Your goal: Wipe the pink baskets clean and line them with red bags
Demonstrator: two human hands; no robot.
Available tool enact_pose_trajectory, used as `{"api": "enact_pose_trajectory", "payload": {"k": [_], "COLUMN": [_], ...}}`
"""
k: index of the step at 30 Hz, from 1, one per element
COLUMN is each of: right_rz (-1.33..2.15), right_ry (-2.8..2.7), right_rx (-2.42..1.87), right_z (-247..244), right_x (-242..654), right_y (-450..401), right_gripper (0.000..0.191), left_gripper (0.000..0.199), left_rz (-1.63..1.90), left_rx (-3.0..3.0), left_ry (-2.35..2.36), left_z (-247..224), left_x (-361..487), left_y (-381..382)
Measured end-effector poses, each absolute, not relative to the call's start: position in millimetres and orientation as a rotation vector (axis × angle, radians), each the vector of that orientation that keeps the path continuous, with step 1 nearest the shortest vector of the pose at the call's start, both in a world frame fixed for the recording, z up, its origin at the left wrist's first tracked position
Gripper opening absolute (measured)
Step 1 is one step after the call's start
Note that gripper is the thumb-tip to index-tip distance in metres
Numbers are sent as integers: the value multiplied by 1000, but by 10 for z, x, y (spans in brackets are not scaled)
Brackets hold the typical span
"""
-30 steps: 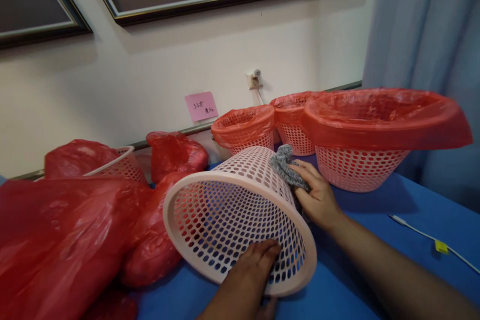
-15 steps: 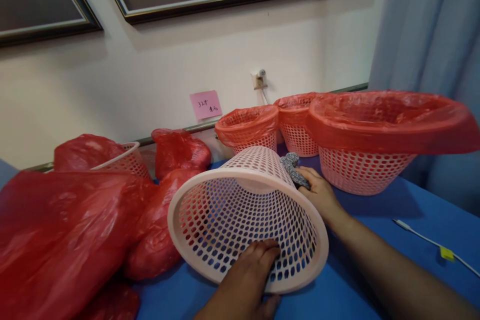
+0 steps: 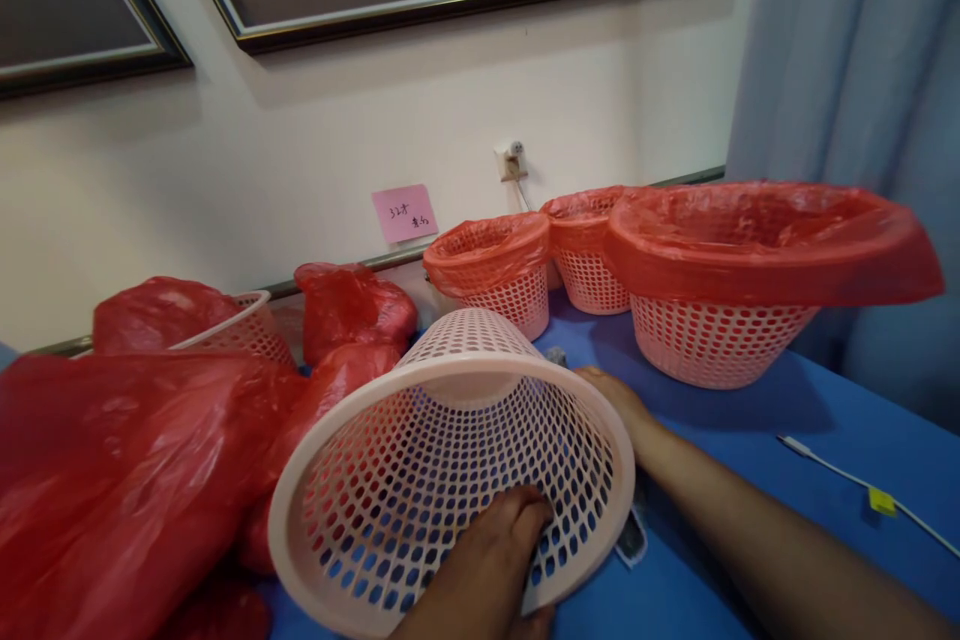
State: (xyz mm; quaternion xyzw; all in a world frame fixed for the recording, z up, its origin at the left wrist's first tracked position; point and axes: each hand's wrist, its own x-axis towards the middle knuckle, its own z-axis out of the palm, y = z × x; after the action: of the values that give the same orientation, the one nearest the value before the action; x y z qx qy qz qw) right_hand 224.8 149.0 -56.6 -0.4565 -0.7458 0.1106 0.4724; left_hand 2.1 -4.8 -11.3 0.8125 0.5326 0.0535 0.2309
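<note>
- Head view, progress: three baskets along the worktop's far edge already wear red liners — a small lined basket, a second lined basket beside it, and a large lined basket toward the far right corner. The bare pink basket lying on its side at the near edge has no liner, so by my judgement it is the one in hand, with lining left to do.
- Left hand reaches into the basket's mouth, fingers pressed on the inner wall and curled over the rim, grasping it.
- Right hand lies behind the basket's right side; a scrap of grey cloth shows just beyond it. Its fingers are hidden, so I cannot tell whether they are clenched.
- Materials: the basket is stiff, glossy plastic, a tapered round shape pierced by rows of small holes, with a thick smooth rim.
- Loose red bags heap on the worktop's left side: thin, shiny, crinkled film. Another basket sits half buried among them.
- The worktop is smooth blue; a thin white cable crosses near its right edge.
</note>
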Motion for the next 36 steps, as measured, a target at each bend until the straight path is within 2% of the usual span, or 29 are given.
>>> {"api": "enact_pose_trajectory", "payload": {"k": [3,7,9,12,16,20,22,24,27,29,31,33,36], "right_rz": [399,605,649,675,614,357,261,221,165,111,45,-37,-198], "right_ry": [-1601,-1451,-1501,-1509,-1513,-1700,-1707,-1694,-1676,-1649,-1630,-1627,-1563], "right_rx": [-941,-533,-515,-645,-550,-422,-460,-521,-640,-746,-859,-953,-996], "right_z": [-346,-71,-37,-73,-47,36,24,-26,-126,-186,-230,-249,-211], "right_x": [2353,2487,2481,2442,2491,2530,2508,2484,2479,2485,2487,2495,2546], "right_y": [1409,1225,1200,1240,1158,997,1016,1104,1272,1363,1426,1464,1462], "right_gripper": [41,49,52,46,37,53,51,42,32,31,33,37,39], "left_gripper": [87,79,77,76,77,78,73,63,56,63,77,75,41], "left_rz": [64,33,35,43,47,85,121,296,936,1510,2003,2068,1874], "left_rx": [2197,2180,2188,2208,2229,2277,2372,2585,2927,2947,2719,2434,2196], "left_ry": [1459,1450,1455,1461,1467,1461,1445,1398,1374,1574,1911,2117,2108], "left_z": [-48,25,43,46,25,-37,-71,-81,-13,74,159,217,234], "left_x": [27,47,61,71,71,65,46,-3,-173,-345,-519,-648,-710], "left_y": [-42,-30,-19,-10,-42,-73,-77,-92,-147,-174,-154,-83,37]}}
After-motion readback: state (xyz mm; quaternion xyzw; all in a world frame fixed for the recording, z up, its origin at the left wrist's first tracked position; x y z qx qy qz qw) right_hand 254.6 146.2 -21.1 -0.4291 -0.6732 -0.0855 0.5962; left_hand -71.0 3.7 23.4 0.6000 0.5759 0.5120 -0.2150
